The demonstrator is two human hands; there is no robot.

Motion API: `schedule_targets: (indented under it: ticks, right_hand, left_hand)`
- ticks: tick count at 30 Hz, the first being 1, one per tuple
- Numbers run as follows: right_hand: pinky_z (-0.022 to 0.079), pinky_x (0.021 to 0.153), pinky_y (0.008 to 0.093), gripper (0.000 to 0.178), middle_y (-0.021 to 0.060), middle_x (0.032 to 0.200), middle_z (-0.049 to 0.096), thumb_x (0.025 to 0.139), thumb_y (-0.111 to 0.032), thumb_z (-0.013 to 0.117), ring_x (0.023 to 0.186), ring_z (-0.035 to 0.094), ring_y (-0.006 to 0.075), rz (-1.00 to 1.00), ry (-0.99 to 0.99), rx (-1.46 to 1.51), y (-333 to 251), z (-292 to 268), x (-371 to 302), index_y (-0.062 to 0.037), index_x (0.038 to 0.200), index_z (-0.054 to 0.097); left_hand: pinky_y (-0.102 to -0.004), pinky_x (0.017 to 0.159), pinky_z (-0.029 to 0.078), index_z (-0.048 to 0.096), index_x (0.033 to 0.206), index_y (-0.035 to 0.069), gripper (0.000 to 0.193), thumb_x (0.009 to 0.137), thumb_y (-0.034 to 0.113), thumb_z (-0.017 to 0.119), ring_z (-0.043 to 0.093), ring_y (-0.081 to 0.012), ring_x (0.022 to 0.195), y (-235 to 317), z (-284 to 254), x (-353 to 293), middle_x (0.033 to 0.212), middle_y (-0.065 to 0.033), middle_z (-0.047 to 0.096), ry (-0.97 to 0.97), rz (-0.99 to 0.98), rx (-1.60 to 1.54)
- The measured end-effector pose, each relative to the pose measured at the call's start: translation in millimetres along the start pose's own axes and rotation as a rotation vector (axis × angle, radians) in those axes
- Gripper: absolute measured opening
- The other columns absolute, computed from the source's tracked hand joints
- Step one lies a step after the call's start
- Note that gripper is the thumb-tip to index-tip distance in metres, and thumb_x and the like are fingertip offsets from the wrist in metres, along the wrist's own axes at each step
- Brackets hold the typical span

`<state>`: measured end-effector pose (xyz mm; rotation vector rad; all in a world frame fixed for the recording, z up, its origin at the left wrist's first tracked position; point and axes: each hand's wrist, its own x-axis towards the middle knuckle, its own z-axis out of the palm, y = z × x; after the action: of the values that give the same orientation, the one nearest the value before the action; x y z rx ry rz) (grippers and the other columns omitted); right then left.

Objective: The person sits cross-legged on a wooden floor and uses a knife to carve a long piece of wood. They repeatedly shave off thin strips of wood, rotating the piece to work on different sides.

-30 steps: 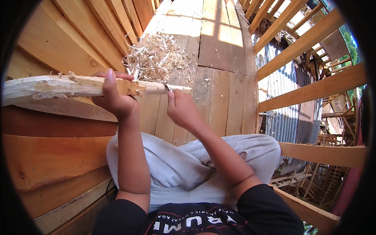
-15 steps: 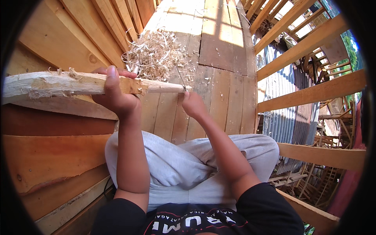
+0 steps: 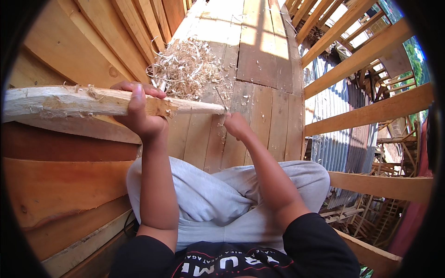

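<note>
A long, roughly shaved pole of pale wood crosses from the left rim and tapers to a narrow tip near the middle. Around its thicker part is my left hand, thumb on top and fingers on the far side. Just past the tip, my right hand is closed on a knife; its handle is hidden in my fist. The thin blade points up and left, beside the pole's tip. Loose fibres and curls cling to the pole's surface.
Beyond the pole, a heap of wood shavings lies on the plank floor against the wooden wall. On the right runs a slatted railing, with corrugated metal sheets outside it. My crossed legs are close below my hands.
My right hand and the knife have moved slightly right and toward me, off the pole's tip. The pole and my left hand have shifted only a little.
</note>
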<state>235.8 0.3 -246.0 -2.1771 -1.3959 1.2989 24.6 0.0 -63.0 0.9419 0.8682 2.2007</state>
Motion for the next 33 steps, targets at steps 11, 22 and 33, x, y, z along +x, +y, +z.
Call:
schedule_targets:
  ticks: [11, 22, 33]
  right_hand:
    - [0.048, 0.072, 0.0477, 0.046, 0.0263, 0.079, 0.063, 0.097, -0.032, 0.04, 0.075, 0.061, 0.0424, -0.106, -0.032, -0.08, -13, -12, -18, 0.0082, 0.086, 0.06]
    - [0.05, 0.053, 0.0443, 0.049, 0.0229, 0.065, 0.059, 0.098, -0.034, 0.039, 0.053, 0.06, 0.0372, -0.098, -0.016, -0.002, -18, -14, -25, 0.0084, 0.078, 0.055]
    - [0.051, 0.078, 0.0482, 0.047, 0.0362, 0.098, 0.061, 0.094, -0.026, 0.043, 0.092, 0.063, 0.046, 0.128, -0.137, -0.211, -64, -28, -61, 0.0175, 0.097, 0.06]
  left_hand:
    - [-0.0315, 0.056, 0.047, 0.046, 0.087, 0.008, 0.02, 0.076, 0.021, 0.057, 0.051, -0.0201, 0.054, 1, -5, 2, 0.059, -0.0077, 0.048, -0.056, -0.013, 0.05]
    - [-0.0308, 0.057, 0.048, 0.047, 0.089, 0.006, 0.02, 0.076, 0.017, 0.058, 0.053, -0.0202, 0.052, 3, -1, 2, 0.057, -0.0081, 0.049, -0.026, -0.023, 0.041]
    - [-0.0334, 0.049, 0.055, 0.047, 0.09, 0.001, 0.022, 0.076, 0.009, 0.062, 0.06, -0.0197, 0.054, 0, -5, 2, 0.08, -0.0063, 0.051, -0.026, -0.013, -0.017]
